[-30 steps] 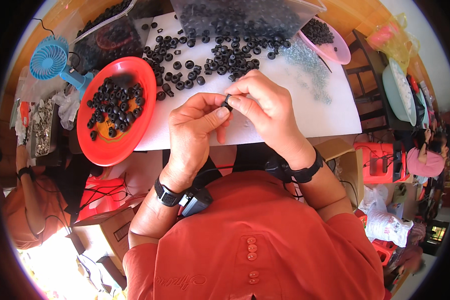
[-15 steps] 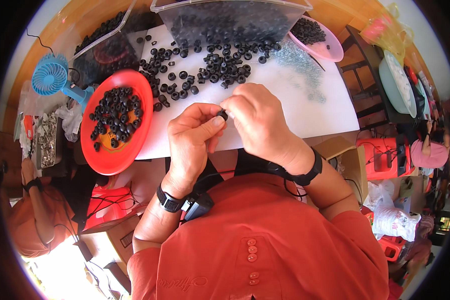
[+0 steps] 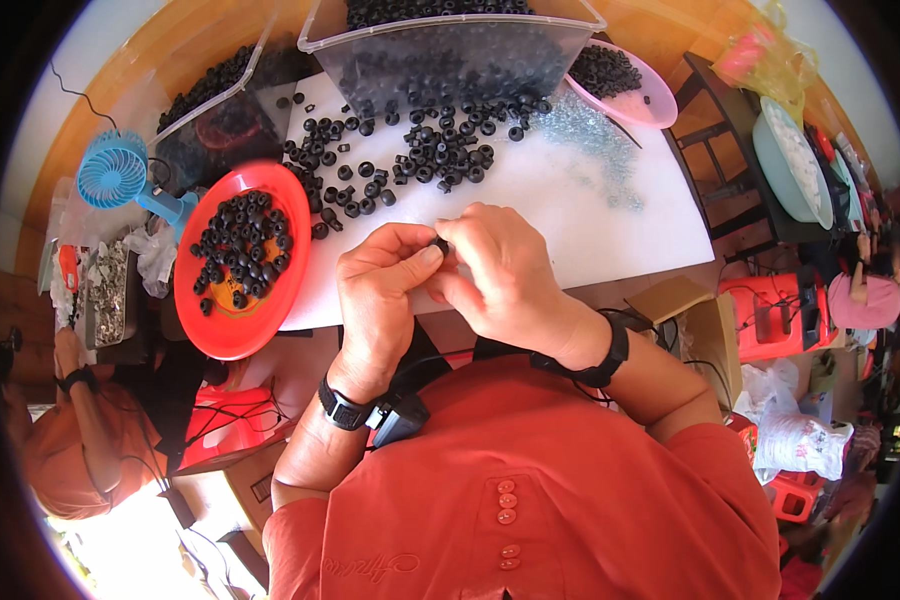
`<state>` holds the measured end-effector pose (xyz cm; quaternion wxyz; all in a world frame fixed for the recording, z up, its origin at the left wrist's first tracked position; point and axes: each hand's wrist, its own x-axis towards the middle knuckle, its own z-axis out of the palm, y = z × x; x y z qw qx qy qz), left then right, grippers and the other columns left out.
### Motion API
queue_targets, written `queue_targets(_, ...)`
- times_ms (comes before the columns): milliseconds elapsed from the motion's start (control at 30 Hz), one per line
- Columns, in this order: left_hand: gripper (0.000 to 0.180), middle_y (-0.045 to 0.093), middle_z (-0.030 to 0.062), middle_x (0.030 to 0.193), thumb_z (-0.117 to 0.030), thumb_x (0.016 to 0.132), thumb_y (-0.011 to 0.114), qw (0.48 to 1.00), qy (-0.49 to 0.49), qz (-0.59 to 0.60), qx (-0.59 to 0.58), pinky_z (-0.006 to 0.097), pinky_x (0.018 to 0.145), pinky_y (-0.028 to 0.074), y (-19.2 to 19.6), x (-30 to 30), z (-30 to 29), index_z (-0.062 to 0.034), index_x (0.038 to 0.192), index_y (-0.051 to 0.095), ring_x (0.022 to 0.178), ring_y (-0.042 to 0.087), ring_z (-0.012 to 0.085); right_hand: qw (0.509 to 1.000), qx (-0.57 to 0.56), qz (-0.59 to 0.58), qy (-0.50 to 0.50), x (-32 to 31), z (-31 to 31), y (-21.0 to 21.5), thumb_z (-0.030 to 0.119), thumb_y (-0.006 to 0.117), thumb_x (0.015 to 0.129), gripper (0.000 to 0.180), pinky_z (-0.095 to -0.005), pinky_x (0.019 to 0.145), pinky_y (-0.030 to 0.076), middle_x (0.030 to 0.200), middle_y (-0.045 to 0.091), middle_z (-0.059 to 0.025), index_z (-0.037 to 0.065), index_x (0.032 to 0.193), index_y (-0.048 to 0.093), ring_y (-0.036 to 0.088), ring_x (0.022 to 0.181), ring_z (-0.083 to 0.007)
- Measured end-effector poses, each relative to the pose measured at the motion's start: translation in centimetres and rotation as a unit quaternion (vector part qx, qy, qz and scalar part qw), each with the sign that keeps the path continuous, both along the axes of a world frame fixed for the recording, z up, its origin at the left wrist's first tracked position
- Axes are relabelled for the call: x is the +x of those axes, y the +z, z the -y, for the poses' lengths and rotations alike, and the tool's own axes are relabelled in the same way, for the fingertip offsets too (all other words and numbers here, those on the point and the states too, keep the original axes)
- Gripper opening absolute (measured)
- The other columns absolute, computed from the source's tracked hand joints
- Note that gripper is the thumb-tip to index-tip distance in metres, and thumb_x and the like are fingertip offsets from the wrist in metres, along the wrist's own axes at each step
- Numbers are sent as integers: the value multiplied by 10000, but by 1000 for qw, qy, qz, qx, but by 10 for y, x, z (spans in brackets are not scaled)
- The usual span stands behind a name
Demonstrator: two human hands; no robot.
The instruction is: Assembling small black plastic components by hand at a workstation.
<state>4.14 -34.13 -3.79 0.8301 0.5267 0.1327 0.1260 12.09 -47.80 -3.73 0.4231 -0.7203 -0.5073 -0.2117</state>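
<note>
Over the near edge of the white table top (image 3: pixel 530 240), my two hands meet. My left hand (image 3: pixel 382 285) is closed, pinching a small round black plastic part (image 3: pixel 442 244) between thumb and fingertips. Against that part sits my right hand (image 3: pixel 505 275), its fingers bent and closed; whatever lies between its fingertips is hidden. Beyond my hands, many similar loose black parts (image 3: pixel 445 155) are scattered on the table. A patch of small clear pieces (image 3: pixel 600 150) lies to their right.
To the left, a red plate (image 3: pixel 215 343) holds more black parts, with a blue fan (image 3: pixel 113 172) behind it. A clear bin (image 3: pixel 450 75) of black parts stands at the back, beside a pink bowl (image 3: pixel 660 110) of small black pieces. Another person's arm (image 3: pixel 88 425) shows far left.
The view has shifted slightly, so the table things sit a little differently. My right hand's fingers have come lower and closer around the part; my left hand keeps its pinch.
</note>
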Motion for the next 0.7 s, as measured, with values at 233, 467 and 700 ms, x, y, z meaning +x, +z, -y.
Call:
queue_targets(233,140,705,96,842,-14,944,649,999,2,-14,43,251,591,511,7,2,3,68,1052,683,663,637,138,993,5,76,-95,5,-9,-13,86,719,694,281,-393,571,406,748,491,-84,88,819,468,525,628,-278)
queue_targets(467,164,653,53,711,-102,965,655,986,-82,-83,121,194,450,367,12,1,-4,48,983,717,546,532,60,999,-30,3,-18,15,5,-6,84,749,678,312,-424,539,444,740,547,-95,80,828,475,580,613,-305)
queue_targets(700,142,652,49,716,-92,956,660,988,-86,-82,103,189,457,362,7,-3,-6,41,958,712,554,531,55,998,-21,-47,29,5,3,-11,78,752,706,298,-430,527,457,720,567,-103,73,817,475,602,614,-318)
